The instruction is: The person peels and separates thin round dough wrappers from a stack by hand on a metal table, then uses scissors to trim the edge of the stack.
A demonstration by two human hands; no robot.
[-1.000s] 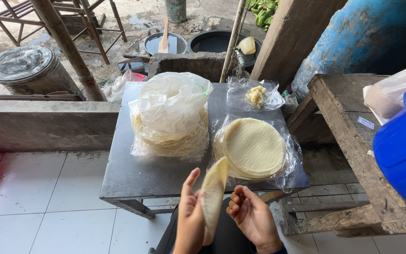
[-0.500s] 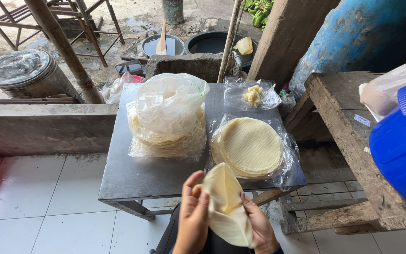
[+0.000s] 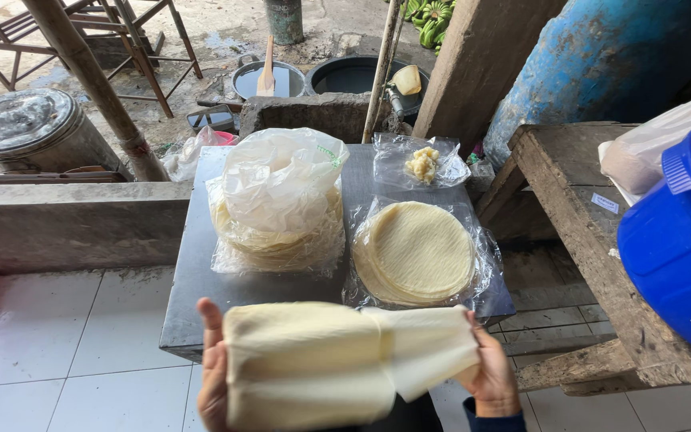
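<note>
Standing on pale floor tiles (image 3: 49,344) beside a low concrete wall (image 3: 65,224), the grey metal table (image 3: 193,280) carries a bagged stack (image 3: 277,204), an open wrapper stack (image 3: 415,252) and a small bag of filling (image 3: 423,164). Just in front, the left hand (image 3: 213,372) and right hand (image 3: 493,376) grip a pale sheet (image 3: 337,360) between them, fingers curled on its ends. A blue bucket (image 3: 681,240) crowds the wooden bench (image 3: 593,232).

Bare metal table (image 3: 193,280) lay open along its left and near edges, while the bagged wrapper heap (image 3: 277,204), the round stack (image 3: 415,252) and a small filling bag (image 3: 421,164) crowded the rest.
</note>
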